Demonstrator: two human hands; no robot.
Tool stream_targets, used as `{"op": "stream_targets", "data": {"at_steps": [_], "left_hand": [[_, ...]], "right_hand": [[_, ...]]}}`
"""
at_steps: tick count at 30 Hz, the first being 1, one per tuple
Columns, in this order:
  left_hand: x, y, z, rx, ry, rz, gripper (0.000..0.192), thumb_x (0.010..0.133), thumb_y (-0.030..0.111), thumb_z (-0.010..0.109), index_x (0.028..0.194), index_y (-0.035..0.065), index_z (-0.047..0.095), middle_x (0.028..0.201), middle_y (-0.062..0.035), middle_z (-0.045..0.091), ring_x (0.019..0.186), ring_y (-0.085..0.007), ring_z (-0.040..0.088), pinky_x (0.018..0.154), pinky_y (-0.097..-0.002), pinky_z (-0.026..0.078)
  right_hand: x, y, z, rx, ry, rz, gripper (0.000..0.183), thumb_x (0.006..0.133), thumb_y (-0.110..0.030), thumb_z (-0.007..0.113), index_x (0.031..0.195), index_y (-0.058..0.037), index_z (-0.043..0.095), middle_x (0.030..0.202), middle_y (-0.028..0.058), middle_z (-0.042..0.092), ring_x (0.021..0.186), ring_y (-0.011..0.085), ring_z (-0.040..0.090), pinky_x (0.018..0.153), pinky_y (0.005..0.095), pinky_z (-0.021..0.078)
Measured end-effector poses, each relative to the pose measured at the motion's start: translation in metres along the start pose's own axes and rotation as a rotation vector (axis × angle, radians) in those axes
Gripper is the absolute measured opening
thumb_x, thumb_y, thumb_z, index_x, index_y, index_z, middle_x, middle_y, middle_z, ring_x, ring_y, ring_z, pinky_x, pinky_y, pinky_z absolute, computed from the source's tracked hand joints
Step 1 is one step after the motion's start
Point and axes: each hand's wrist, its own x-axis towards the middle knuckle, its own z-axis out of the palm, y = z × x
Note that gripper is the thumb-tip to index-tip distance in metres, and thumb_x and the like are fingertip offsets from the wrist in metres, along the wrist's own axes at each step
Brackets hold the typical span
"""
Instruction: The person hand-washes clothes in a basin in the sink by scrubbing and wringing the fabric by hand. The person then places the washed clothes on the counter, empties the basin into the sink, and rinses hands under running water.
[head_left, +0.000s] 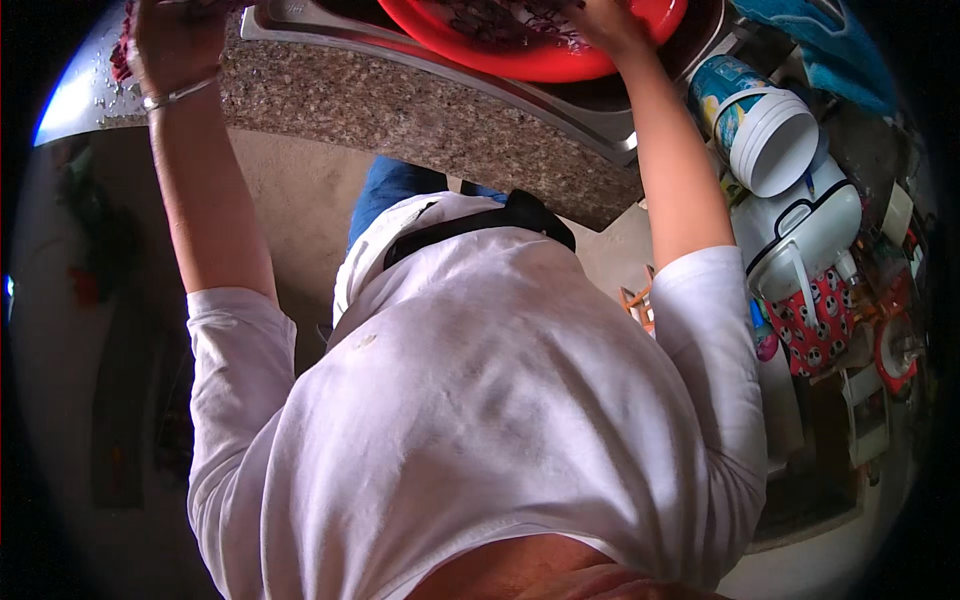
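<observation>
At the upper left, my left hand (180, 41) is over the wet side of the counter, a metal bracelet (180, 95) around its wrist. Dark red, crumpled material (121, 49) shows beside that hand; I cannot tell whether it is gripped. My right hand (607, 26) reaches into a red plastic basin (495, 64), its fingers cut off by the top edge of the view. Inside the basin lies wet, dark purple material (487, 19) with pale patches, too unclear to name. The basin stands in a stainless steel sink (600, 124).
A speckled granite countertop (390, 105) borders the sink. To the right are a white-rimmed plastic bucket (776, 142) on its side, a blue cloth (847, 56), a white enamel-like container with a dark rim (817, 232) and a red patterned cloth (810, 322).
</observation>
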Motion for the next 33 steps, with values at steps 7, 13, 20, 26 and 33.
{"op": "stream_targets", "data": {"at_steps": [7, 13, 20, 26, 33], "left_hand": [[0.003, -0.079, -0.002, 1.129, 0.117, 0.355, 0.018, 0.094, 0.003, 0.068, 0.112, 0.0015, 0.068, 0.11, -0.0148, 0.071, 0.094, -0.0259, 0.069, 0.086, -0.0373, 0.056], [-0.002, -0.151, 0.041, 1.721, -0.273, 0.423, 0.026, 0.085, 0.018, 0.073, 0.11, 0.0108, 0.071, 0.109, -0.0137, 0.069, 0.108, -0.0355, 0.063, 0.089, -0.0477, 0.051], [0.001, -0.161, 0.059, 2.139, -0.498, -0.101, 0.033, 0.083, 0.033, 0.07, 0.111, 0.0148, 0.072, 0.102, -0.0111, 0.075, 0.101, -0.0362, 0.069, 0.092, -0.0538, 0.05], [0.005, -0.142, 0.038, 0.384, -0.439, -0.303, 0.011, 0.093, -0.002, 0.066, 0.102, 0.0006, 0.062, 0.091, -0.0102, 0.072, 0.079, -0.0206, 0.073, 0.069, -0.0304, 0.061], [-0.015, -0.186, 0.095, -0.364, 0.011, -0.573, 0.058, 0.099, 0.052, 0.061, 0.134, 0.0071, 0.054, 0.123, -0.0114, 0.065, 0.114, -0.0251, 0.064, 0.105, -0.0454, 0.051]], "right_hand": [[-0.017, 0.033, -0.023, 0.008, 0.682, -0.194, 0.016, 0.088, -0.015, 0.073, 0.1, -0.0034, 0.073, 0.082, 0.0157, 0.073, 0.082, 0.0331, 0.073, 0.076, 0.0412, 0.0571], [-0.042, -0.033, -0.025, -0.283, 0.766, -0.136, 0.04, 0.074, -0.011, 0.081, 0.112, -0.0077, 0.072, 0.111, 0.0151, 0.071, 0.107, 0.0353, 0.069, 0.092, 0.0418, 0.055], [0.019, -0.051, 0.054, 1.326, 0.331, 0.172, 0.047, 0.079, -0.027, 0.077, 0.122, -0.0099, 0.068, 0.112, 0.0194, 0.072, 0.091, 0.0389, 0.07, 0.082, 0.0471, 0.0572], [0.024, 0.024, 0.012, 1.414, -0.612, 0.251, 0.053, 0.078, -0.027, 0.069, 0.126, -0.0045, 0.066, 0.113, 0.0142, 0.073, 0.103, 0.0328, 0.069, 0.088, 0.0466, 0.0558], [-0.085, -0.151, 0.028, 0.662, 0.743, -0.498, 0.016, 0.081, -0.015, 0.075, 0.093, -0.0049, 0.073, 0.091, 0.012, 0.072, 0.085, 0.0271, 0.069, 0.085, 0.0351, 0.0532]]}}
